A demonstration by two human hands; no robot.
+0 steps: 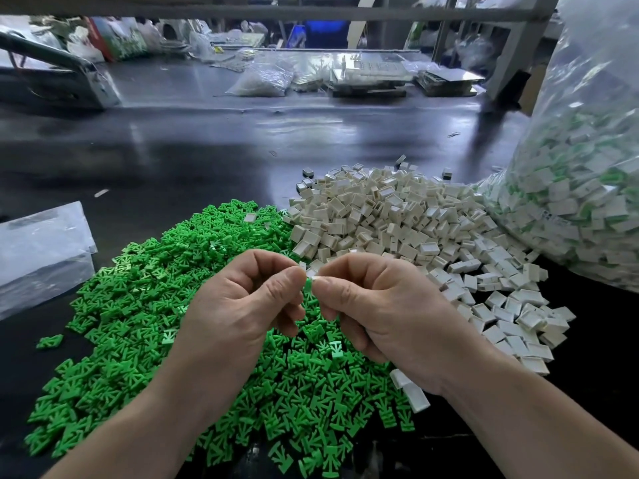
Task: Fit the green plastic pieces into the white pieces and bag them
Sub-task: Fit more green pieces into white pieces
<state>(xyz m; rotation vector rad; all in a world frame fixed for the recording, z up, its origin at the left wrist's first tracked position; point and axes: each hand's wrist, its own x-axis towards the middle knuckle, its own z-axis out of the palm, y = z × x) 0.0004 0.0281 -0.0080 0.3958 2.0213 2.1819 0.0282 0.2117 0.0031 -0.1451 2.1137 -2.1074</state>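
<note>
While both hands meet above the near part of the heaps, the left hand (238, 305) pinches a green piece (307, 285) between thumb and forefinger, and the right hand (377, 305) pinches a white piece (315, 278) the same way. The two parts touch at the fingertips, and only a sliver of each shows. The other fingers of both hands are curled in.

Under the hands and out to the left spreads the green pile (138, 299): bright, flat plastic bits, each with a straight bar at one end and prongs fanning out from a stem. Just right of it and farther off lies the white pile (397, 216), small off-white rectangular shells, hollow and open on one side. The two piles touch along their edge.

At the far right a large clear bag (587, 202) stands bulging with white shells that show green inside. Flat clear bags (41, 243) lie at the left on the dark, glossy surface (173, 150).
</note>
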